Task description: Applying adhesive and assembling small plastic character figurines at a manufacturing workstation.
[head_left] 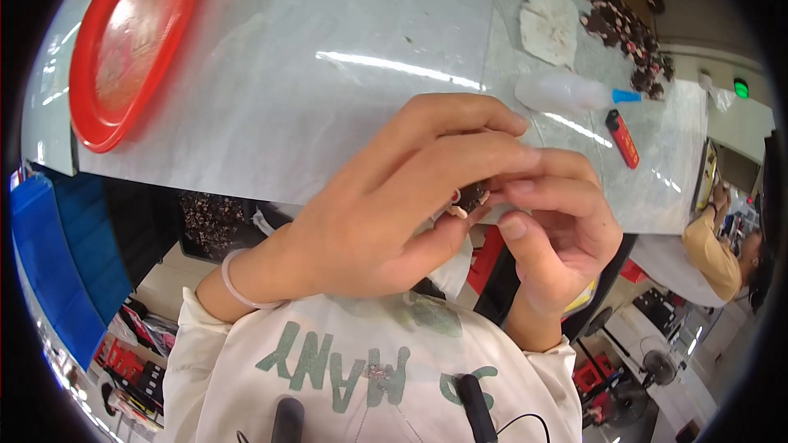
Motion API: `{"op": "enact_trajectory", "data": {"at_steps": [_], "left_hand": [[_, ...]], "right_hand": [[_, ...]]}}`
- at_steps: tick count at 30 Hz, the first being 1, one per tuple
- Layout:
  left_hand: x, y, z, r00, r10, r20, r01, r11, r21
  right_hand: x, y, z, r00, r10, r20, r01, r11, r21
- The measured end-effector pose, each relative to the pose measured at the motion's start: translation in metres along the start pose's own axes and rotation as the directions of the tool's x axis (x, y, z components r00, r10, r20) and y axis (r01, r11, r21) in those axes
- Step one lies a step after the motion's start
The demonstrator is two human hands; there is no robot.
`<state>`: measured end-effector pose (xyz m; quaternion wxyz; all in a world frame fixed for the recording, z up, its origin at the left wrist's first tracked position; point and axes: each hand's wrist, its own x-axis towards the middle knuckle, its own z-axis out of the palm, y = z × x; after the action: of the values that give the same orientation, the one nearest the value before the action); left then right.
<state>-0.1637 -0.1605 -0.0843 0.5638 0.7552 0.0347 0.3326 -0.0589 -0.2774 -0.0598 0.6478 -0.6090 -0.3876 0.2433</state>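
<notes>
Above the table's front edge, both hands are brought together around a small dark brown piece (471,196) with pale pink bits and a spot of red. My left hand (369,197) is closed on it between thumb and bent fingers, its index and middle fingers arching over the top. From the other side, my right hand (562,217) has its fingers curled in and its fingertips at the piece's edge. Most of the piece is hidden by the fingers, so its exact kind does not show.
A red oval tray (84,90) lies at the far left of the grey table (287,57). To the right are a translucent bottle (566,93) with a blue tip, a red lighter (622,139), a white crumpled sheet (548,29) and several dark pieces (616,29). Another person (712,254) sits far right.
</notes>
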Motion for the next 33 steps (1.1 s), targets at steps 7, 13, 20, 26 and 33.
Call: {"op": "enact_trajectory", "data": {"at_steps": [7, 13, 20, 26, 33], "left_hand": [[0.017, 0.008, -0.078, 0.959, -0.074, -0.274, 0.091, 0.995, 0.049], [0.02, 0.021, -0.181, 0.834, -0.437, -0.337, 0.526, 0.443, 0.726], [0.084, 0.03, -0.18, 0.987, -0.022, -0.157, 0.155, 0.333, 0.93], [0.215, -0.02, -0.051, 0.808, 0.005, 0.59, -0.328, 0.835, 0.442], [0.269, -0.109, 0.069, 0.808, 0.108, 0.58, -0.498, 0.652, 0.572]], "right_hand": [[-0.012, -0.001, -0.026, 0.996, 0.039, -0.075, -0.052, 0.983, -0.177], [-0.011, 0.009, -0.029, 0.997, 0.075, -0.023, -0.077, 0.987, -0.143], [-0.001, 0.009, -0.031, 1.0, 0.02, 0.006, -0.018, 0.982, -0.19], [0.0, 0.008, -0.033, 0.999, 0.035, -0.013, -0.037, 0.984, -0.177], [-0.009, 0.005, -0.054, 0.997, -0.006, -0.071, -0.008, 0.98, -0.198]]}}
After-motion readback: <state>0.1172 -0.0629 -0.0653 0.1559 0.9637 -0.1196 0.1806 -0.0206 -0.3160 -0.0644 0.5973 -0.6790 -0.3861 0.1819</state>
